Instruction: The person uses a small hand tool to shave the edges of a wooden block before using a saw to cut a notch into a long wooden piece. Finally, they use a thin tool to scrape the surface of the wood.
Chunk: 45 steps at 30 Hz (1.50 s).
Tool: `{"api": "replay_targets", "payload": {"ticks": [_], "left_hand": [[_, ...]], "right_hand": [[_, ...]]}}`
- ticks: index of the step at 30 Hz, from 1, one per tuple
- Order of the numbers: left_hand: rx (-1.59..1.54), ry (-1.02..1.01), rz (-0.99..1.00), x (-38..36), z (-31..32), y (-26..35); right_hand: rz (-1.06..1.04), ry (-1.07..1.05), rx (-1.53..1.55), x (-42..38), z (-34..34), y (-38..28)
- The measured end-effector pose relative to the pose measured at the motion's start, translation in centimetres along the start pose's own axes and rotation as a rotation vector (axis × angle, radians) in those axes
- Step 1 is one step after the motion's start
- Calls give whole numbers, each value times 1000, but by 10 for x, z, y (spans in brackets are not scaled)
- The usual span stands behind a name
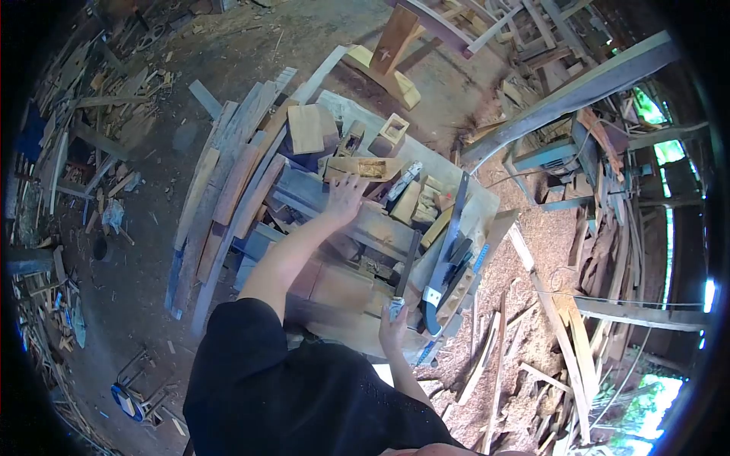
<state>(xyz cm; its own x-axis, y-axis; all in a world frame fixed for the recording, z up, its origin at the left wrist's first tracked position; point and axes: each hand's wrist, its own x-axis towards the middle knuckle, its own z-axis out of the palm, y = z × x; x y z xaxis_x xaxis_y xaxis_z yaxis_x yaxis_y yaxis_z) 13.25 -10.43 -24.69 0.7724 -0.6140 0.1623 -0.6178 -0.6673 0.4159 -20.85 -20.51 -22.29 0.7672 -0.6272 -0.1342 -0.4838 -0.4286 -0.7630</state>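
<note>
My left hand reaches across the cluttered workbench, its fingers closed at the near edge of a pale wooden block. A rectangular recess is cut into the block's upper face. Low on the right, my right hand is closed around the pale, metallic-looking end of a long, narrow dark tool. The tool's dark bar points away from me across the boards; its exact kind I cannot tell. Just right of it lies a handsaw with a dark handle.
Stacked planks run along the bench's left side. Wood blocks and a hollow square piece sit at its far end. Sawdust and offcuts cover the floor to the right. A slanting beam crosses the upper right.
</note>
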Motion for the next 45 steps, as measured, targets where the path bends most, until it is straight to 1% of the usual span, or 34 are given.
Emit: {"api": "replay_targets", "payload": {"ticks": [2, 3, 4, 5, 6, 8, 9, 11, 14, 15, 16, 17, 18, 20, 21, 22, 24, 25, 26, 28, 29, 30, 31, 32, 33, 35, 36, 38, 39, 41, 44, 45], "left_hand": [[30, 37, -74, -4, -15, -8], [33, 42, -73, 0, -20, -15], [46, 41, -118, 4, -24, -23], [56, 39, -166, 8, -29, -28], [54, 42, -174, 12, -33, -30], [138, -24, -245, 24, -39, -30], [140, -22, -256, 29, -35, -30], [211, 68, -233, 40, -21, -30], [245, 113, -238, 56, -6, -26], [250, 104, -250, 62, -8, -24], [242, -13, -277, 69, -11, -23], [233, -129, -299, 70, -12, -22], [237, -135, -303, 65, -12, -20], [166, -56, -298, 52, -16, -13], [154, -13, -273, 44, -16, -12], [158, -9, -275, 33, -17, -12], [-14, 271, -252, 7, -26, -12], [-25, 244, -300, -4, -35, -12], [-19, 257, -307, -17, -48, -15], [-127, 283, -456, -44, -72, -28], [-118, 299, -464, -56, -87, -39], [-119, 394, -481, -70, -101, -50], [-121, 486, -496, -86, -112, -64], [-79, 489, -543, -97, -120, -83], [-82, 454, -648, -110, -127, -100], [-188, 363, -830, -127, -152, -127], [-186, 366, -834, -137, -157, -140], [-96, 428, -963, -153, -165, -158], [-97, 429, -971, -159, -169, -163], [-20, 269, -1026, -170, -175, -170], [-76, 205, -1085, -179, -158, -187], [-76, 204, -1087, -178, -158, -184]], "right_hand": [[10, -23, 3, -3, 5, 3], [9, -41, -26, -1, 8, 4], [8, -61, -59, -1, 10, 6], [3, -63, -62, 0, 10, -1], [-7, -77, -55, 0, 9, -7], [-26, -104, -50, 1, 7, -18], [-30, -98, -29, 1, 6, -23], [-36, -103, -6, -1, 3, -34], [-35, -113, 27, -4, -4, -42], [-38, -94, 9, -7, -6, -39], [-40, -73, -9, -11, -9, -36], [-50, -60, 35, -14, -11, -34], [-47, -67, 39, -17, -13, -31], [-12, -43, 3, -24, -18, -22], [-71, -22, -33, -26, -17, -14], [-76, -23, -29, -29, -18, -7], [-52, -27, -32, -30, -23, -11], [-65, -31, -30, -29, -25, -14], [-76, -40, -11, -27, -24, -18], [-104, -62, 13, -23, -22, -20], [-161, -65, 21, -19, -18, -17], [-216, -68, 26, -16, -16, -19], [-228, -79, 29, -14, -14, -21], [-191, -112, 27, -10, -13, -29], [-151, -144, 24, -8, -11, -34], [-157, -175, 17, 0, -5, -37], [-154, -200, 8, 3, -3, -38], [-188, -201, 11, 7, 3, -45], [-219, -197, 13, 9, 4, -46], [-230, -214, 9, 10, 9, -41], [-225, -238, 15, 11, 12, -31], [-212, -247, 26, 10, 13, -31]]}}
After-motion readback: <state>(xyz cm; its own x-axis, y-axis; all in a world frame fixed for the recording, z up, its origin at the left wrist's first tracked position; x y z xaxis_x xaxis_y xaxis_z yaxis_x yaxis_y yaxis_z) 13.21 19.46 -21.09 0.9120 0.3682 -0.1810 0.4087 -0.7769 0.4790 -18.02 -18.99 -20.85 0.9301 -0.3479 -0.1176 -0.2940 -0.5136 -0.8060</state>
